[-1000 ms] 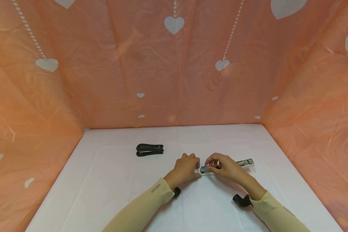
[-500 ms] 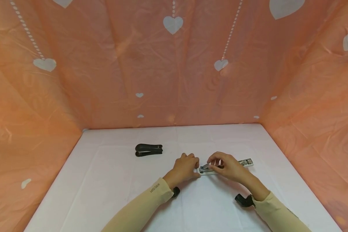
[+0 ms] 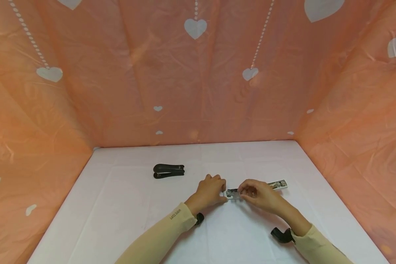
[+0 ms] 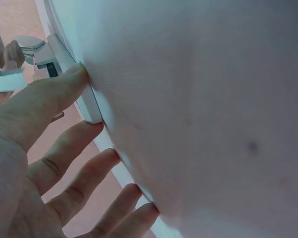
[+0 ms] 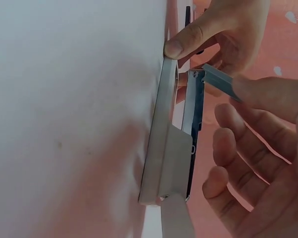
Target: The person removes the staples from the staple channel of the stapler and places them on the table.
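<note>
A white stapler (image 3: 231, 194), opened out flat, lies on the table, and its far arm (image 3: 278, 184) shows beyond my right hand. My left hand (image 3: 212, 191) grips the near end of its base (image 5: 156, 148), thumb along one side and fingers around the end. My right hand (image 3: 262, 198) pinches a short grey strip of staples (image 5: 219, 81) between thumb and index finger. In the right wrist view the strip is tilted, its free end right at the end of the open magazine (image 5: 192, 106). The other right fingers curl loosely beside the magazine.
A black stapler (image 3: 168, 171) lies farther back to the left on the white-covered table (image 3: 135, 209). Orange cloth (image 3: 198, 91) with white hearts hangs behind and on both sides. A black wrist camera (image 3: 281, 235) hangs below the right sleeve.
My right hand has shifted slightly right, rising a little and then lowering, with the staple strip turning in its fingers. The left hand stays on the stapler's end.
</note>
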Demonstrator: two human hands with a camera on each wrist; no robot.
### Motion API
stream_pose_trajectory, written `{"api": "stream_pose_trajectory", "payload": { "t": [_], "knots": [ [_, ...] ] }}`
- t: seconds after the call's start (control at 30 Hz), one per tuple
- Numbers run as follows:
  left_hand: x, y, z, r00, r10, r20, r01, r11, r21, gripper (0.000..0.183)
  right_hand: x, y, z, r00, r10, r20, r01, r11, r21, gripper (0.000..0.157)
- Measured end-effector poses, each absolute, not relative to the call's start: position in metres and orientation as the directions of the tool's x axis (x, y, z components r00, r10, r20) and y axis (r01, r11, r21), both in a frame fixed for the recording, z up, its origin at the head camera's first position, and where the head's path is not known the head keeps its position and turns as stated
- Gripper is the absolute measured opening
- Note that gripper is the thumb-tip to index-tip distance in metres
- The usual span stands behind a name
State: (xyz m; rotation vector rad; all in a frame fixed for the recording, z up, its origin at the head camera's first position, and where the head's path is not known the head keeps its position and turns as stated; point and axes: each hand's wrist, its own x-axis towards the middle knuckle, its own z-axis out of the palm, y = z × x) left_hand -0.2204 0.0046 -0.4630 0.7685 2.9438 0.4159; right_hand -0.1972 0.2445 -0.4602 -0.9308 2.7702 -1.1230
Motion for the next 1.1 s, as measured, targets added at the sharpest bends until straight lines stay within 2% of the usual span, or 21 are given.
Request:
{"api": "stream_pose_trajectory", "payload": {
  "t": [0.1,0.33,0.47,0.77,1.1],
  "knots": [
    [-0.22,0.005,-0.463,-0.873,0.488,0.0,0.468,0.838,0.281,0.033,-0.194,0.246,-0.461,-0.826,-0.529,0.197,-0.518,0.571,-0.637,0.014],
    [-0.221,0.004,-0.465,-0.874,0.486,0.006,0.468,0.837,0.286,0.032,-0.191,0.247,-0.466,-0.765,-0.597,0.239,-0.585,0.49,-0.647,0.015],
    [-0.22,0.004,-0.466,-0.874,0.486,0.01,0.468,0.836,0.287,0.032,-0.191,0.246,-0.468,-0.758,-0.613,0.223,-0.583,0.482,-0.654,0.015],
    [-0.221,0.003,-0.467,-0.869,0.494,0.016,0.478,0.833,0.278,0.032,-0.189,0.244,-0.47,-0.791,-0.601,0.117,-0.517,0.553,-0.654,0.012],
    [-0.221,0.003,-0.467,-0.867,0.498,0.017,0.483,0.832,0.271,0.032,-0.185,0.247,-0.467,-0.816,-0.573,0.073,-0.492,0.624,-0.607,0.013]
  ]
}}
